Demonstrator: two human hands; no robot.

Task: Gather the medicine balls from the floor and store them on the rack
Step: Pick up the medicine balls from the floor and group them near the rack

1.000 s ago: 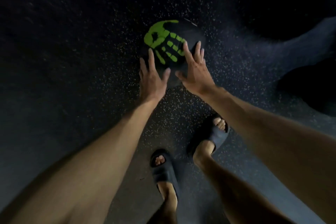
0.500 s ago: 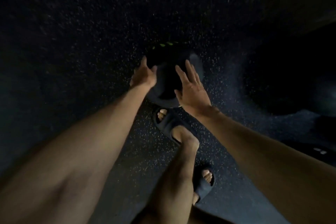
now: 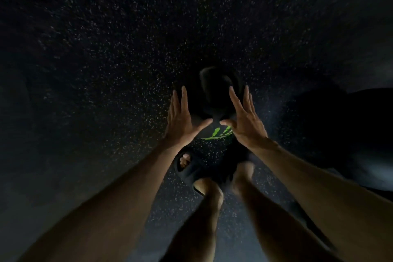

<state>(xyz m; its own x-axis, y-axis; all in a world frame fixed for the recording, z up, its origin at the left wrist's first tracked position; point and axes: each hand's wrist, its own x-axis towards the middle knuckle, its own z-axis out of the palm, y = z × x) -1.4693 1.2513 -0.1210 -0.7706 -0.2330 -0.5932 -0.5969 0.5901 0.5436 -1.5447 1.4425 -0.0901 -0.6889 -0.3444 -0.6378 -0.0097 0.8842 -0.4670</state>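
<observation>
A black medicine ball (image 3: 214,95) with a green hand print on its near underside lies on the dark speckled floor just ahead of my feet. My left hand (image 3: 182,121) is at its left side and my right hand (image 3: 244,121) at its right side. Both palms face the ball, the fingers are straight and spread, and the thumbs almost meet over its near face. I cannot tell whether the palms press on it. No rack is in view.
My feet in dark slides stand right behind the ball, the left foot (image 3: 187,164) sharp and the right foot (image 3: 242,174) blurred. A large dark round shape (image 3: 340,134) lies on the floor to the right. The speckled floor (image 3: 106,70) stretches away ahead and left.
The ball has turned: its green print went from the top, out of sight, to the near underside. Both hands shifted from its near face to its two sides. My feet stepped closer.
</observation>
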